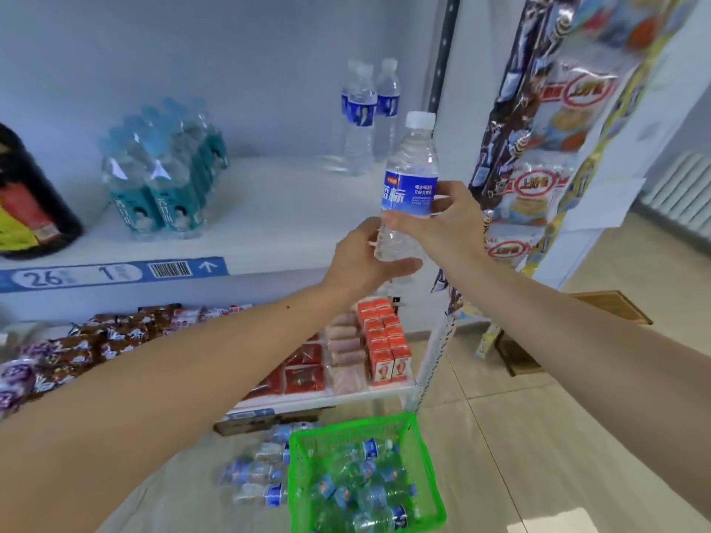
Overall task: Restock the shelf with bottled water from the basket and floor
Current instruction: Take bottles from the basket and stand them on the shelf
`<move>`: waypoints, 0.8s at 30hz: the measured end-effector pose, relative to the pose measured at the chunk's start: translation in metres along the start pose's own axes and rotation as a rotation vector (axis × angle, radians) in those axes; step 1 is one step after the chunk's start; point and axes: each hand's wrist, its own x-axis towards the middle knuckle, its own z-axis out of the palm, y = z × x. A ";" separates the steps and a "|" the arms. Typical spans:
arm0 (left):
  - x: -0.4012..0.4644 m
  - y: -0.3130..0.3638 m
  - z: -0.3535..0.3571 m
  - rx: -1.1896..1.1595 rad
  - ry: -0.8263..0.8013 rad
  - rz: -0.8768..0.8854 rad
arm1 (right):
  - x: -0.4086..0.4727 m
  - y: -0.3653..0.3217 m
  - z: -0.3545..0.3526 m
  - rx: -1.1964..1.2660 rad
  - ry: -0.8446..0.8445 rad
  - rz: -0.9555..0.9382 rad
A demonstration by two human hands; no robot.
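Both forearms reach out from the bottom corners and meet on one water bottle (408, 186), held upright in the air just in front of the shelf (288, 209). The left hand (359, 259) cups the clear lower part from below and behind, its fingers (400, 266) curled around the base, while the right hand (448, 221) wraps the blue label with its thumb across the front; both hands are closed on the bottle. To place it well, the person should probably keep it vertical, carry it forward over the shelf lip, and set it down beside the standing bottles (365, 117) at the back right, letting go only once the base sits flat. Bare shelf lies between the held bottle and that group, so the path looks free. What could get in the way is the strip of hanging snack packets (538, 148) close to the right hand, which an elbow or wrist might brush. A shrink-wrapped pack (161, 175) of teal-labelled bottles stands well to the left and a dark jug (27, 201) at the far left. Below, the green basket (369, 425) holds many more bottles, and loose bottles (261, 471) lie on the floor just beside it, so much of the restocking seems left.
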 end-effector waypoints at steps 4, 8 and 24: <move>0.035 0.002 -0.027 -0.120 -0.043 -0.005 | 0.036 -0.024 0.001 0.010 -0.137 -0.082; 0.066 -0.010 -0.046 -0.234 -0.091 0.000 | 0.069 -0.034 0.014 0.061 -0.282 -0.048; 0.193 -0.057 -0.069 -0.070 -0.136 0.059 | 0.172 -0.004 0.086 0.004 -0.025 0.076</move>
